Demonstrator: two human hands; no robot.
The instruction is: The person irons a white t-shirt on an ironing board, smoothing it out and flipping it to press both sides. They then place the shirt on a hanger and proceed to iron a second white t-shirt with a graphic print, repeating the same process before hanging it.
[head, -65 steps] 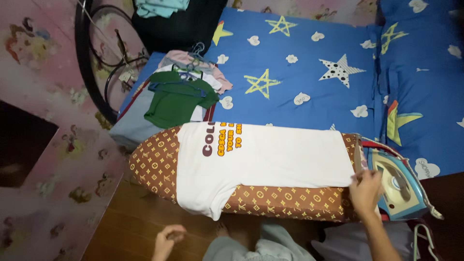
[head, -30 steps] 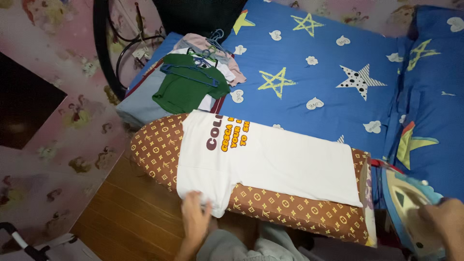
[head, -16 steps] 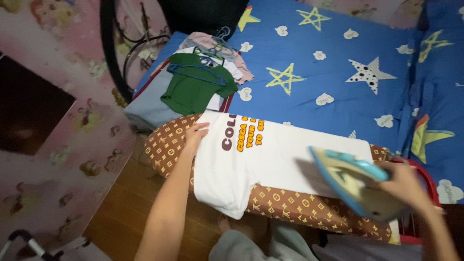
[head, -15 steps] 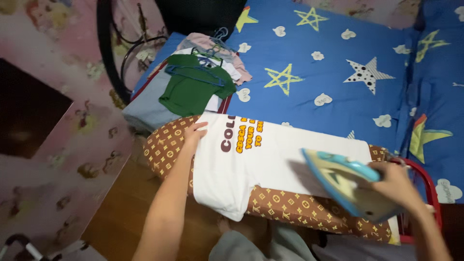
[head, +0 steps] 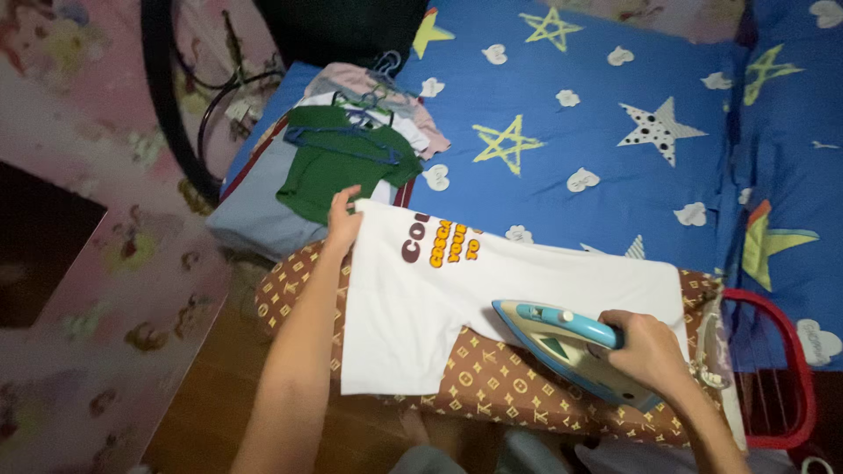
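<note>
White T-shirt (corner pinched by left hand) meets iron, gripped by right hand, near board's edge.

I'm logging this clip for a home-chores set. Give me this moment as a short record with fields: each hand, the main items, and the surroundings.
left hand: left hand holds the top corner of the white T-shirt
right hand: right hand wrapped around the handle of the blue iron
iron: resting at the shirt's lower edge, tip pointing left
surface: brown patterned ironing board
behind: blue star-print bedsheet; pile of clothes on hangers, green top uppermost
right edge: red wire frame
</note>
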